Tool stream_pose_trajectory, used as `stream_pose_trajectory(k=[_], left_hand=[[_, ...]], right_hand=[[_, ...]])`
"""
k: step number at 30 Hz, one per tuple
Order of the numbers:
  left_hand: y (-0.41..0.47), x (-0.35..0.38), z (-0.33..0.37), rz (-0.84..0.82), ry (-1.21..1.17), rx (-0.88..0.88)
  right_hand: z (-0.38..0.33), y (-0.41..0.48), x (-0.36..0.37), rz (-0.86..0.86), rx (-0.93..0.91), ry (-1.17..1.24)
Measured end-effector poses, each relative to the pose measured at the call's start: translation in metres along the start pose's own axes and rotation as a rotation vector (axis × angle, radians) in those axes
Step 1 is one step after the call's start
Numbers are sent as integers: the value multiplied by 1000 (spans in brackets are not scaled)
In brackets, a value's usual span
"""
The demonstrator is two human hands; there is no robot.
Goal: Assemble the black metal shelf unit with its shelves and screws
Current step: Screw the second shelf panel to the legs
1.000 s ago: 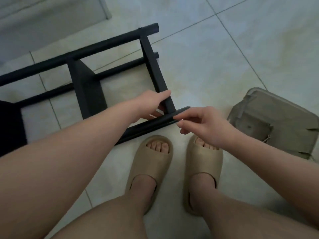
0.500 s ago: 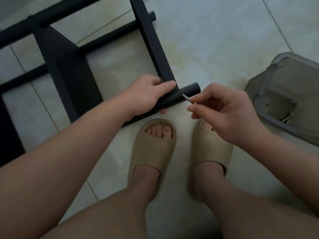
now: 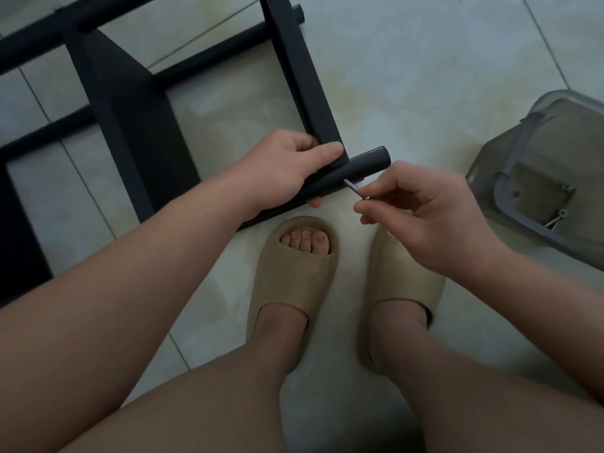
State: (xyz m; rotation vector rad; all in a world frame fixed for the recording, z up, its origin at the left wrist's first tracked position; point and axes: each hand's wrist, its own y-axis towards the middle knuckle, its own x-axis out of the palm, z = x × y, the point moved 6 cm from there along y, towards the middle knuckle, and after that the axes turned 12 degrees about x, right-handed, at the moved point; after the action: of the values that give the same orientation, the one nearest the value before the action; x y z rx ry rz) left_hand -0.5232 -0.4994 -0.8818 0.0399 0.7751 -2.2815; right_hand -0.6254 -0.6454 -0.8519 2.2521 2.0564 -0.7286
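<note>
The black metal shelf unit (image 3: 130,125) lies on its side on the tiled floor, its shelves standing on edge between round black poles. My left hand (image 3: 287,165) grips the near pole (image 3: 369,160) where a shelf (image 3: 304,76) meets it, thumb over the shelf's corner. My right hand (image 3: 421,210) pinches a small silver screw (image 3: 352,188) between thumb and fingers. The screw's tip touches the side of the pole just below the shelf corner.
A clear grey plastic container (image 3: 539,188) sits on the floor at the right, with a few screws lying inside. My two feet in beige slides (image 3: 294,276) stand just below the pole. Pale floor tiles surround the frame.
My left hand shifted its grip up onto the shelf corner and pole. My right hand brought the screw in until its tip met the pole. The view moved closer and lower.
</note>
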Motion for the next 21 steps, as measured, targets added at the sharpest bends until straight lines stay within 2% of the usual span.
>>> stream_pose_trajectory(k=[11,15,21], left_hand=[[2,1,-2,-3,-31,36],[3,1,-3,-7,-28,37],[2,2,-1,-21,-55,31]], right_hand=[[-1,13,11,44,-121,-216],[1,15,15,76,-67,-178],[6,12,19,62,108,-29]])
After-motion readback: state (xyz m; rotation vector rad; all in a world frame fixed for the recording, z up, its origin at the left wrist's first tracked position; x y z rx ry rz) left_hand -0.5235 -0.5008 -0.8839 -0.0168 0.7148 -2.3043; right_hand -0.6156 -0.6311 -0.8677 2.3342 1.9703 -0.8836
